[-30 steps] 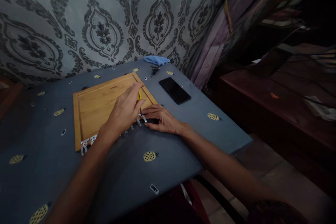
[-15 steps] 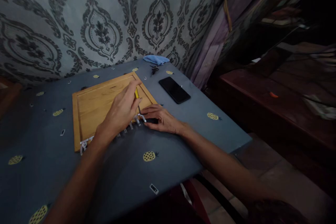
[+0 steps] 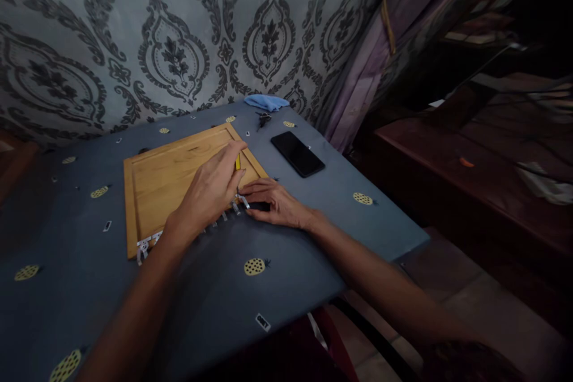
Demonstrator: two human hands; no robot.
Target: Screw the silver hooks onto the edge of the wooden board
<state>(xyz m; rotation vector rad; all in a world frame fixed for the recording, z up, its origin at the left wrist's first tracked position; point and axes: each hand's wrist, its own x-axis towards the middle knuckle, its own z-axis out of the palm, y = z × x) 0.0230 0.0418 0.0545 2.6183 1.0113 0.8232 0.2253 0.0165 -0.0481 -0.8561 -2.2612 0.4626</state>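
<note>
A framed wooden board [image 3: 168, 176] lies flat on the table. Along its near edge runs a metal hook rail [image 3: 143, 249] with several silver hooks, its middle partly hidden by my left forearm. My left hand [image 3: 208, 185] is closed around a screwdriver [image 3: 238, 162] with a yellow handle, held upright over the rail's right end. The screwdriver's tip is hard to make out. My right hand [image 3: 280, 204] rests at the board's near right corner, its fingers pinching the end of the rail beside the last hook.
A black phone [image 3: 298, 154] lies right of the board. Behind it are a small dark object like a bunch of keys [image 3: 264, 120] and a blue cloth [image 3: 267, 102] by the wall. The patterned tablecloth [image 3: 313, 286] ends at the right and front edges.
My left hand has turned and shifted slightly right and down, with the screwdriver standing more upright. My right hand holds its place on the rail.
</note>
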